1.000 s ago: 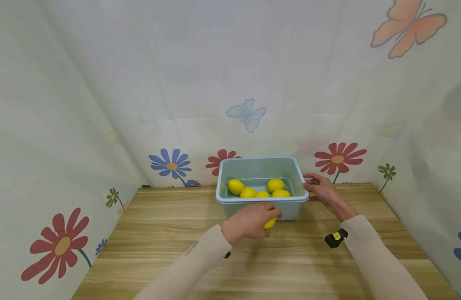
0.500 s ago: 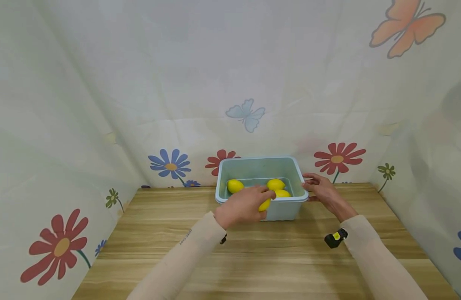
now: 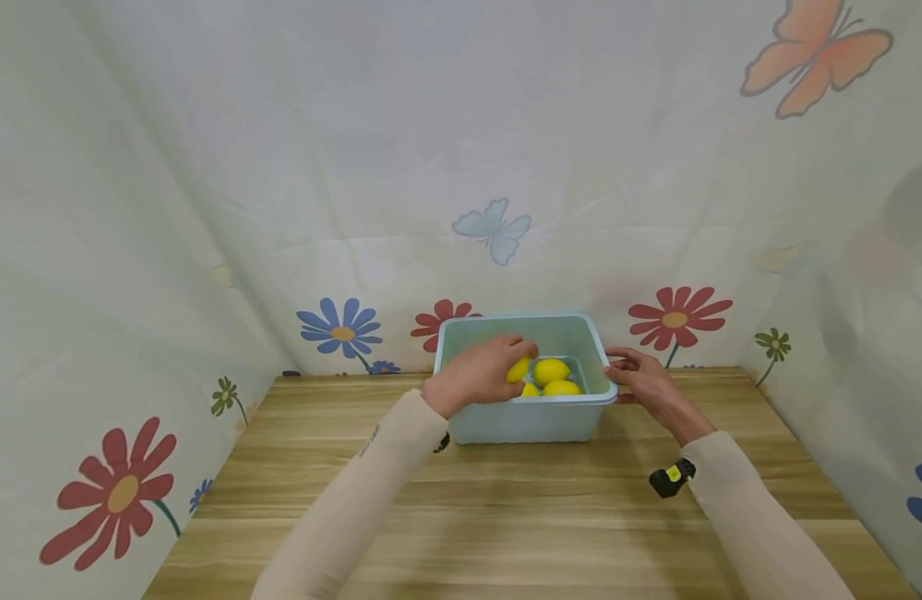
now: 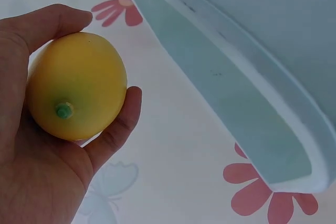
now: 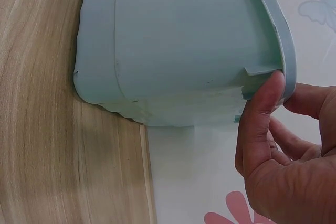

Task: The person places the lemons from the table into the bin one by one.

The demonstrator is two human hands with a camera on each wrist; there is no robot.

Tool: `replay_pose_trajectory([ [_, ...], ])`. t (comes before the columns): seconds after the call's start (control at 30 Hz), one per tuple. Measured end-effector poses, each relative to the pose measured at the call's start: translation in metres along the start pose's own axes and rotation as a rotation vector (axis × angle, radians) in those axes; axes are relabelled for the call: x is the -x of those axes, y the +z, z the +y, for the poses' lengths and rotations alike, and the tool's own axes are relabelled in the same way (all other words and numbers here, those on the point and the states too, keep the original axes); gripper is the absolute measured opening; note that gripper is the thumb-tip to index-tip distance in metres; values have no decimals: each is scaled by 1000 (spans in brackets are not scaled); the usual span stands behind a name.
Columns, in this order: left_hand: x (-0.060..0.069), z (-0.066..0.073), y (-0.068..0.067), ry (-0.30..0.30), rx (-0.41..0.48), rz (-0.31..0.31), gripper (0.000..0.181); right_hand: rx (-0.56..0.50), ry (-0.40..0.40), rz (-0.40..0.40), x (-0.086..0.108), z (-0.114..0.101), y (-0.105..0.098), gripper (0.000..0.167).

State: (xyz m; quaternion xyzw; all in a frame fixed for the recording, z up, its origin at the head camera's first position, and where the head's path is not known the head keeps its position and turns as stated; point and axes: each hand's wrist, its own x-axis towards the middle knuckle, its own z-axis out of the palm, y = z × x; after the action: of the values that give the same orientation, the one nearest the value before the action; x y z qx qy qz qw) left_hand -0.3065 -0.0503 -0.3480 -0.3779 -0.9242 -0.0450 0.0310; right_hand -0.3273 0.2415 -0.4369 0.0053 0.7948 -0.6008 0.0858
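Observation:
My left hand [image 3: 479, 375] holds a yellow lemon [image 3: 518, 369] over the front left of a pale blue plastic bin [image 3: 524, 423]. In the left wrist view the thumb and fingers curl round the lemon [image 4: 81, 87], its green stem end facing the camera. Inside the bin, several more lemons show, among them one lemon [image 3: 552, 372] at the right; the left part of the bin is hidden behind my hand. At the bin's right side my right hand [image 3: 647, 385] grips the rim. The right wrist view has that rim [image 5: 287, 51] pinched between thumb and fingers.
The bin stands near the back edge of a wood-grain table [image 3: 551, 517]. Behind it and at both sides hang pale sheets [image 3: 371, 167] printed with flowers and butterflies. A small black device [image 3: 671, 477] is strapped at the right wrist.
My left hand has carried the lemon from in front of the bin, up over the front rim and slightly leftward, to above the inside. My right hand has stayed on the rim.

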Motion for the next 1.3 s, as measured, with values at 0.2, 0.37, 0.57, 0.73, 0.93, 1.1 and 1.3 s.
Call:
replay_pose_trajectory([
  [0.2,-11,-10,-4,-41,40,-13,45,-3,4,-1,0,1,0,56],
  [0.37,-21,-17,-8,-63,43,-13,46,-6,-1,1,0,1,-1,56],
  [0.57,-32,-21,-12,-97,62,-32,46,-5,4,2,-1,0,0,56],
  [0.73,-36,-24,-12,-113,86,-36,45,-10,7,-2,1,-2,1,57],
  [0.93,-46,-30,-16,-124,120,-44,42,-7,7,-2,0,-1,1,58],
  [1.1,-56,-38,-20,-157,117,-59,44,-10,9,-3,-1,0,1,57],
  [1.3,-62,-45,-17,-196,178,-85,44,-6,15,7,-1,2,1,56],
])
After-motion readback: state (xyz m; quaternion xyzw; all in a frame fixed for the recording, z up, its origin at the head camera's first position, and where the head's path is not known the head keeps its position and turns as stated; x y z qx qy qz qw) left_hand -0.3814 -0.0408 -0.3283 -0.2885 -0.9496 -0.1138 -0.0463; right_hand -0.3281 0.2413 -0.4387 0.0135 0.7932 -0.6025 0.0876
